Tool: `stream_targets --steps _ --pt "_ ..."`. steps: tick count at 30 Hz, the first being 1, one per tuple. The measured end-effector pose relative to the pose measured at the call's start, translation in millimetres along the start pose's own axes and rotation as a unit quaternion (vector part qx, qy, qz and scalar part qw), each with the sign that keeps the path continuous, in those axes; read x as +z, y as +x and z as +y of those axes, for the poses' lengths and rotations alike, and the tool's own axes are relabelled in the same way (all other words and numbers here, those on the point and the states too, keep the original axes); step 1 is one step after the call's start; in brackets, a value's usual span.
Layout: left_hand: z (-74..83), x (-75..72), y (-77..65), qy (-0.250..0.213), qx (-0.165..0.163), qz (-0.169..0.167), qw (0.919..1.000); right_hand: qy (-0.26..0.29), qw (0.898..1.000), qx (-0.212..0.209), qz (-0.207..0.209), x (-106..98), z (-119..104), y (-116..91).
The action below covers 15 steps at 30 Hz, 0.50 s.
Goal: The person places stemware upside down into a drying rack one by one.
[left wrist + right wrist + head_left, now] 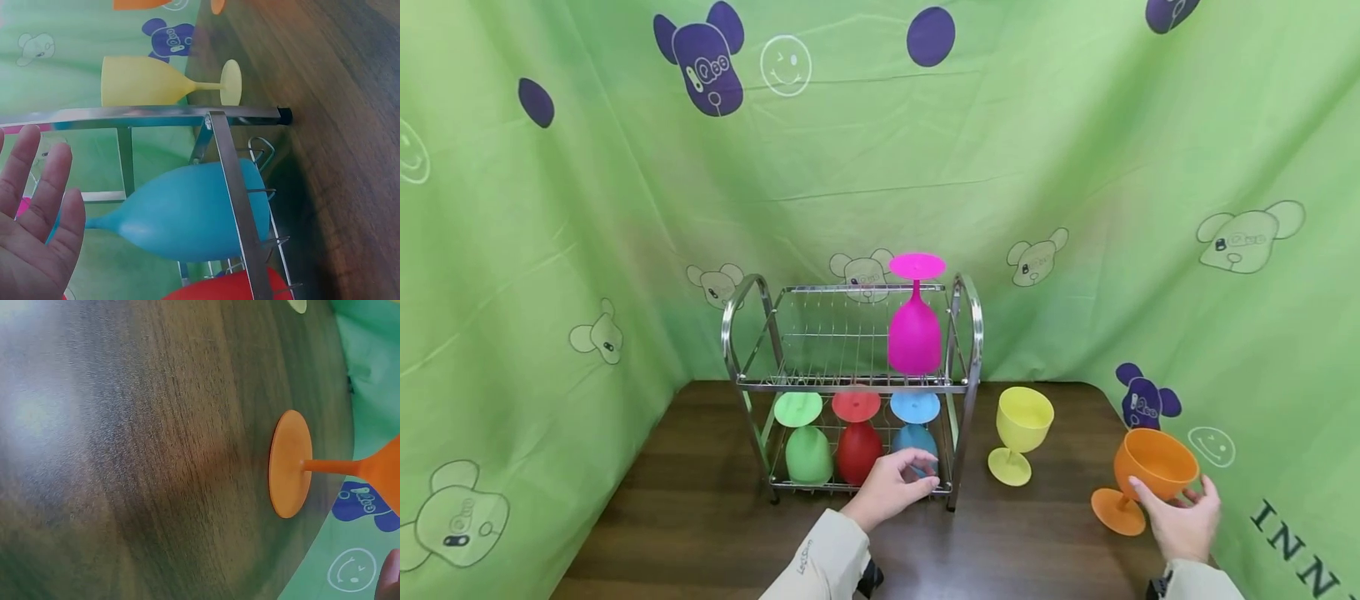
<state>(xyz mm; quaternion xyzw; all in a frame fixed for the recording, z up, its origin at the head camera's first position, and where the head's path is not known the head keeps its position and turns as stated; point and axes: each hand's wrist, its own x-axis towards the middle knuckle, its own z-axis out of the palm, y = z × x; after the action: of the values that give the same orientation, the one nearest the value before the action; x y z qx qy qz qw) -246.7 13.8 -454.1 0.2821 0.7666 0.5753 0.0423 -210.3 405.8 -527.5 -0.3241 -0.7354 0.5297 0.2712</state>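
My left hand (895,485) is in front of the rack's lower tier, thumb and fingers spread apart with nothing between them. It overlaps an upside-down blue goblet (916,442); the left wrist view shows its fingers (51,181) fairly straight beside that goblet's stem. At the far right, my right hand (1183,517) holds the bowl of an orange goblet (1157,462), thumb on the near side and fingers round the right. The goblet is upright, its round foot (290,464) low over the table. In the right wrist view only a fingertip (390,578) shows.
A two-tier metal rack (857,388) stands on the brown wooden table (700,500). Green (808,456) and red (859,452) goblets sit inverted on its lower tier, a magenta goblet (915,337) above. An upright yellow goblet (1025,419) stands right of the rack. Green cloth (850,167) hangs behind.
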Motion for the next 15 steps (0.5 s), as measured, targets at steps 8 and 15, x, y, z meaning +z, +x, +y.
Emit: stream_targets --steps 8,15 --pt "27.0 -11.1 -7.6 -0.014 -0.001 -0.012 0.9998 0.057 0.998 -0.020 -0.030 8.0 2.7 6.7" --pt "-2.0 -8.4 0.4 0.006 -0.023 -0.007 0.9997 0.037 0.998 -0.034 -0.031 13.4 8.7 9.3"
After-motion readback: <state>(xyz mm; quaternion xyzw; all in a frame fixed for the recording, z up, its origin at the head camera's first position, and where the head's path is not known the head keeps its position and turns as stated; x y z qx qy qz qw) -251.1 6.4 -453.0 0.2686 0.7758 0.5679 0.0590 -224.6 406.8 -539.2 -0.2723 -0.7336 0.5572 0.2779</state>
